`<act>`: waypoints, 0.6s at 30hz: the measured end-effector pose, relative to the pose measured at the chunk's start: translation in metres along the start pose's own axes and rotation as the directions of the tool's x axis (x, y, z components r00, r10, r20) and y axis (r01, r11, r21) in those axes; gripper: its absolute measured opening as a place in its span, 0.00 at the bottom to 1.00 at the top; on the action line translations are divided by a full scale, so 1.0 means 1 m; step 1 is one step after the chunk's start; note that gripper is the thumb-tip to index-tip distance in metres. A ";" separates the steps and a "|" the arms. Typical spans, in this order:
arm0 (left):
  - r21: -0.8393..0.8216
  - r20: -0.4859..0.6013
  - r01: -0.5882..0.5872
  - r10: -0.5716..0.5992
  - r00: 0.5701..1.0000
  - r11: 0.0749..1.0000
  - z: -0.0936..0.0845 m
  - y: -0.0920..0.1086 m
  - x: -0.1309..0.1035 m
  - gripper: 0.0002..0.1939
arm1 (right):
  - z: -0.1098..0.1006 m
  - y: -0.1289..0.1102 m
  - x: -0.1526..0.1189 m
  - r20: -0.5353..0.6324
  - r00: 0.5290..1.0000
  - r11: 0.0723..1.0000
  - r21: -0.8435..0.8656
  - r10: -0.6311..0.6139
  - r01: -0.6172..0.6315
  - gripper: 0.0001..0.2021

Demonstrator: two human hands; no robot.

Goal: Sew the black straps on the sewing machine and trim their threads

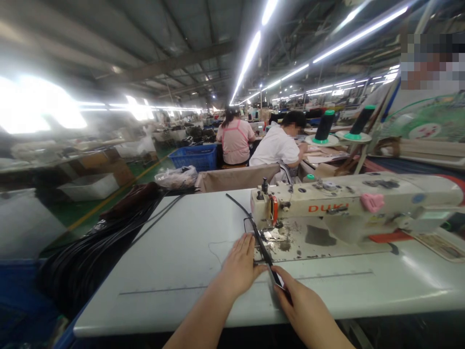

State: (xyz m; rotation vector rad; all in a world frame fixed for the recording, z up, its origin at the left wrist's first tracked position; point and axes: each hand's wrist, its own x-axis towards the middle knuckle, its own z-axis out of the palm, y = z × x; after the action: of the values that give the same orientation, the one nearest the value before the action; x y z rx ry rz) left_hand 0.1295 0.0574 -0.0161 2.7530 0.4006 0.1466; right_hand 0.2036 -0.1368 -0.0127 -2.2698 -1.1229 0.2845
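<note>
Head view, strip: black, narrow strip [258,237], centre of frame, running down beside the needle end of the machine [348,203] on the pale table [174,232].
Left hand: left hand [238,266], fingers laid out flat left of the strip, thumb at its edge; not closed round it.
Right hand: right hand [303,298], thumb and fingers pinching the strip's lower end, lower centre.
Handling: probably light, bendy, hardly fragile; slipperiness unclear at this blur.
Hold: best by the edges, near the lower end.

Two hands [238,264] [301,299], one sewing machine [348,206], two black thread cones [323,128] [362,122] at two o'clock, two seated people [235,140] [274,145].
</note>
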 end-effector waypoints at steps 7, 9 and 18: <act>0.042 -0.007 0.008 -0.008 1.000 0.999 0.003 -0.005 0.000 0.45 | 0.006 0.005 0.011 0.065 0.997 0.992 -0.121 0.049 -0.041 0.23; 0.063 -0.010 -0.010 0.011 1.000 0.998 0.002 -0.005 -0.001 0.43 | 0.003 0.001 0.015 0.074 0.995 0.989 -0.138 0.061 -0.050 0.23; 0.079 0.002 -0.015 0.015 1.000 0.997 0.001 -0.005 0.000 0.33 | 0.001 -0.007 0.030 0.076 0.994 0.980 -0.190 0.082 -0.066 0.22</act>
State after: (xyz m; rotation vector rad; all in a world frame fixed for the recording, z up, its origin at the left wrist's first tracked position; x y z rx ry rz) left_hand 0.1285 0.0619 -0.0185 2.8343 0.3940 0.1360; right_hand 0.2172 -0.1095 -0.0074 -2.4899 -1.1510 0.3181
